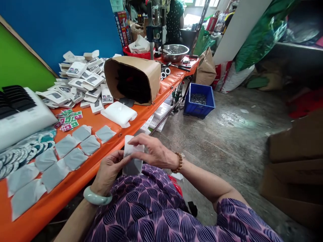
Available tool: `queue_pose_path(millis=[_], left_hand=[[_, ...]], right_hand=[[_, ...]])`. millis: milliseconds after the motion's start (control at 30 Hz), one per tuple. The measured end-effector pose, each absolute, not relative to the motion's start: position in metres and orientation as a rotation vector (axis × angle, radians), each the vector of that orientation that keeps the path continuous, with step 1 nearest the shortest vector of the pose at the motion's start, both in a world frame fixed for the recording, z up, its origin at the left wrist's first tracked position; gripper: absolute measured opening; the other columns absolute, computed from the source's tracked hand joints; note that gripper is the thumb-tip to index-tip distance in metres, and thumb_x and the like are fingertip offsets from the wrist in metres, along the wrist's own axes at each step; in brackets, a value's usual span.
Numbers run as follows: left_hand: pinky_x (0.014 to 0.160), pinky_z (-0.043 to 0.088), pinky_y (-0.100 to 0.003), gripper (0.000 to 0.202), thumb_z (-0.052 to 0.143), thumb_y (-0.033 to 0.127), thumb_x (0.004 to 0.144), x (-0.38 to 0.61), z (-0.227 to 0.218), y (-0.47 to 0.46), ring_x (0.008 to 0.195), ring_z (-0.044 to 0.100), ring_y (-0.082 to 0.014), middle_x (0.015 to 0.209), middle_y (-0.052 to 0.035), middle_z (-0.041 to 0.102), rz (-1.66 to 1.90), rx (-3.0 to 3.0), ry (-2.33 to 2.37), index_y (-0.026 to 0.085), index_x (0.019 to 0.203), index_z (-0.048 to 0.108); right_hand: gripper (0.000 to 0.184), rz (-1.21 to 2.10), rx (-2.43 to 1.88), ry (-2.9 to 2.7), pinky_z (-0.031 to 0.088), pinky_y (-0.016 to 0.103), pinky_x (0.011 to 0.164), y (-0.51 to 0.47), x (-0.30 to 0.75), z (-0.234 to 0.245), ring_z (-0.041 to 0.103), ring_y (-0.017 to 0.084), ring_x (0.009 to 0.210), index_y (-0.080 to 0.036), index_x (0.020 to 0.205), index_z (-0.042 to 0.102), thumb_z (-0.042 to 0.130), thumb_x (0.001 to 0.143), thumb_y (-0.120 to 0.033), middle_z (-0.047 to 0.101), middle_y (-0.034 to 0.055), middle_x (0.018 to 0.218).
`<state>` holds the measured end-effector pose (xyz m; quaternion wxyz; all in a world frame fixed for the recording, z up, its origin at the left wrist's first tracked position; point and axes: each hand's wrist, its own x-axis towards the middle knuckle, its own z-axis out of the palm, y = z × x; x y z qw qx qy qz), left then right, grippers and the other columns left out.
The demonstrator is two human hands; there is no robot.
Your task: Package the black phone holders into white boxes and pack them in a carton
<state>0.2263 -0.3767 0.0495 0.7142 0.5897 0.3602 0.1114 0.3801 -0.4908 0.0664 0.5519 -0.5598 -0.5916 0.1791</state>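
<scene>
Both hands hold one small white sleeve with a grey flat piece over my lap, just off the orange table's edge. My left hand grips its lower left side, fingers closed on it. My right hand pinches its top edge from the right. Several similar grey pieces in white sleeves lie in rows on the table to the left.
A tipped cardboard box lies open toward me. A heap of small white boxes, coloured packets, a white foam stack, a steel bowl and a blue floor crate are around.
</scene>
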Motion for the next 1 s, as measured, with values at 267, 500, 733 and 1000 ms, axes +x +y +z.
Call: queue_pose_path(millis=[267,500,733,1000], left_hand=[[0.074,0.051,-0.025,0.029,0.080,0.036,0.061,0.232,0.045,-0.377,0.083,0.063,-0.0165,0.094,-0.0030,0.067,0.506,1.433,0.738,0.016,0.078,0.068],[0.059,0.046,-0.023,0.035,0.078,0.043,0.063,0.218,0.043,-0.371,0.060,0.057,-0.0111,0.068,0.0031,0.066,0.490,1.346,0.871,0.016,0.080,0.065],[0.054,0.045,-0.023,0.046,0.080,0.048,0.057,0.204,0.042,-0.353,0.053,0.055,-0.0091,0.062,0.0063,0.060,0.617,1.130,1.021,0.017,0.082,0.056],[0.080,0.052,-0.032,0.055,0.079,0.045,0.060,0.143,0.030,-0.322,0.085,0.069,-0.0188,0.093,-0.0054,0.073,0.782,1.090,1.185,0.018,0.100,0.053]], right_hand=[[0.020,0.670,-1.294,-1.324,0.048,0.029,0.078,-0.482,0.374,0.041,0.060,0.014,0.081,-0.020,0.106,0.059,0.057,0.087,-0.024,0.064,0.0005,0.087],[0.030,0.872,-1.330,-1.231,0.043,0.023,0.064,-0.468,0.360,0.030,0.051,0.011,0.068,-0.020,0.106,0.060,0.068,0.077,-0.024,0.058,-0.0035,0.077],[0.035,1.049,-1.170,-1.091,0.043,0.023,0.061,-0.426,0.341,-0.002,0.051,0.011,0.067,-0.021,0.111,0.057,0.066,0.077,-0.026,0.056,-0.0028,0.078],[0.042,1.032,-1.297,-1.138,0.039,0.020,0.048,-0.304,0.397,0.012,0.048,0.009,0.050,-0.020,0.112,0.049,0.062,0.072,-0.023,0.050,-0.0080,0.062]])
